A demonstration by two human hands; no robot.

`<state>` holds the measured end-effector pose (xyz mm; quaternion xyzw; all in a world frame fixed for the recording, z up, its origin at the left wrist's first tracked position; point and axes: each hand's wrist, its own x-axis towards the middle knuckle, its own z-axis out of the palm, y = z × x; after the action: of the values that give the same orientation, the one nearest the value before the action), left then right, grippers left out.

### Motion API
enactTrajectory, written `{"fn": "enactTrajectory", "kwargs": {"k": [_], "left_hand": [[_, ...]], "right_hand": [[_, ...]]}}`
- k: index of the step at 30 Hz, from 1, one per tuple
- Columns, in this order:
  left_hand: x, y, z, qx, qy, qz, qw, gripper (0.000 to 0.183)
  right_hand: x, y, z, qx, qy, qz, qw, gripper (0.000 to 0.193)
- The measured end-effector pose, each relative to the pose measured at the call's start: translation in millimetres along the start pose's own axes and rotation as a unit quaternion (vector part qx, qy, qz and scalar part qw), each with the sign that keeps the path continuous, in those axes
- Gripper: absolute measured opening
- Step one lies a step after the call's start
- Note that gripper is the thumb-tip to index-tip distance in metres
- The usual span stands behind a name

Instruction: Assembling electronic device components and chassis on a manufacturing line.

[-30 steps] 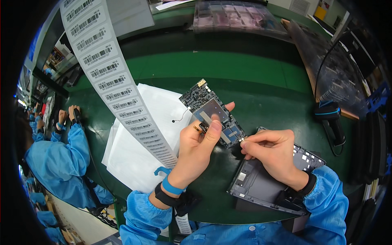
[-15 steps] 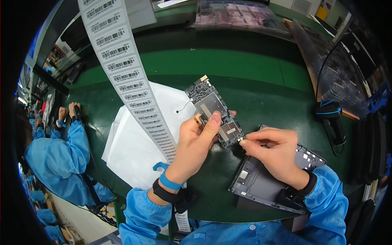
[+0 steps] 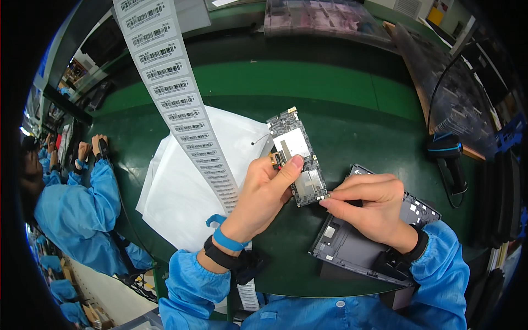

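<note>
A long circuit board (image 3: pixel 300 143) with metal shields is tilted over the green bench, gripped by my left hand (image 3: pixel 263 187), thumb on its face and fingers beneath. From its left edge a thin dark wire (image 3: pixel 261 139) with a round tip sticks out. My right hand (image 3: pixel 369 203) pinches at the board's lower right corner, thumb and forefinger together beside a tiny pale part; what lies between the fingertips is too small to name. Under my right wrist rests an open grey device housing (image 3: pixel 352 242) with small white pads inside.
A strip of barcode labels (image 3: pixel 170 88) hangs down past white sheets (image 3: pixel 176 192) on the green bench (image 3: pixel 220 88). A handheld scanner (image 3: pixel 446 159) stands at the right. Clear trays (image 3: pixel 330 22) lie at the back. A co-worker's blue sleeve (image 3: pixel 82 214) shows at left.
The board has shifted slightly right and turned more upright, so its shields now shine brightly. My left hand moved with it; my right fingertips stay at its corner.
</note>
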<state>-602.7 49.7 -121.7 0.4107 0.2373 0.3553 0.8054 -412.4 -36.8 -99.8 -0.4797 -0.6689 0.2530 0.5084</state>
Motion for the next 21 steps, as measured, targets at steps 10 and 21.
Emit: {"fn": "enactTrajectory", "kwargs": {"k": [10, 21], "left_hand": [[-2.8, -1.3, 4.6, 0.078, 0.016, 0.039, 0.996, 0.026], [-5.9, 8.3, 17.8, 0.017, 0.037, 0.040, 0.998, 0.024]], "right_hand": [[-3.9, -1.1, 0.9, 0.050, -0.014, 0.049, 0.997, 0.007], [-1.2, 2.6, 3.9, 0.045, -0.007, -0.042, 0.998, 0.009]]}}
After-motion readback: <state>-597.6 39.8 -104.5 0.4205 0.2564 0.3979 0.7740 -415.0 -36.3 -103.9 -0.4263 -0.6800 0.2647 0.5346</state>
